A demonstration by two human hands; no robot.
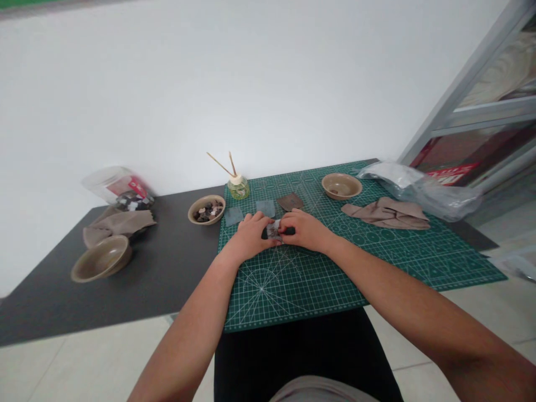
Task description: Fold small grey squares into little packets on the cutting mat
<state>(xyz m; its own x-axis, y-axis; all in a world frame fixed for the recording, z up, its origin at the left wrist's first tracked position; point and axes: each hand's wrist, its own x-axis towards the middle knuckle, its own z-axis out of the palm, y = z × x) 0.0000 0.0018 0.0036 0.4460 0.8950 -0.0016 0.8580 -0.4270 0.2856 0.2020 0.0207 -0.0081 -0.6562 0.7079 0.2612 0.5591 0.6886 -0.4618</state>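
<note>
Over the green cutting mat (262, 290), my two hands meet around a small pale grey, worn-looking sheet (274, 230), which resembles sandpaper. My left hand (250, 237) presses on its left side, thumb and forefinger parted around it. Fingers of my right hand (309, 230) are pinched over a small dark piece (288, 230) against the sheet's right side; its kind is too small to tell. Just beyond my hands lie two grey square sheets, a left one (233, 216) and a middle one (265, 209), and a brown square sheet (290, 201).
A bowl of small stones (206, 210) stands left of a reed diffuser (238, 187). Farther left are a tilted bowl (101, 259), a brown cloth (119, 224) and a clear jar (121, 187). Rightward are another bowl (341, 186), a folded cloth (387, 213) and a plastic bag (422, 190).
</note>
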